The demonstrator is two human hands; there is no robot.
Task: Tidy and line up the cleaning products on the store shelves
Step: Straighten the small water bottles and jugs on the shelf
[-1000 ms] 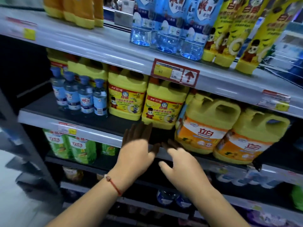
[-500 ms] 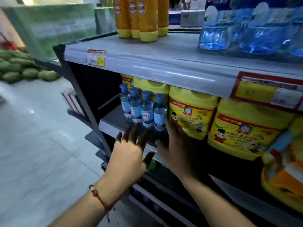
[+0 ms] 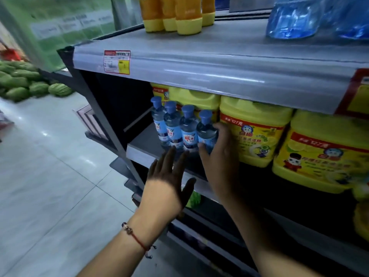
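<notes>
Several small clear bottles with blue caps [image 3: 173,126] stand in a row at the left end of the middle shelf [image 3: 143,140]. My right hand [image 3: 221,156] wraps around the rightmost small bottle [image 3: 205,130], thumb on its front and fingers behind it. My left hand [image 3: 167,182] hovers open, fingers spread, just in front of and below the row, its fingertips near the bottle bases. Big yellow detergent jugs [image 3: 253,132] stand right of the small bottles and behind them.
The upper shelf [image 3: 199,62] carries orange bottles with yellow bases [image 3: 175,15] and large blue bottles [image 3: 295,19]. Its price rail holds a red and yellow tag [image 3: 116,61]. Left of the rack lie tiled floor [image 3: 50,166] and a pile of watermelons [image 3: 30,82].
The view has swung left and closer to the small blue-capped bottles. My right hand has moved from in front of the shelf to around the rightmost small bottle. My left hand has risen towards the row.
</notes>
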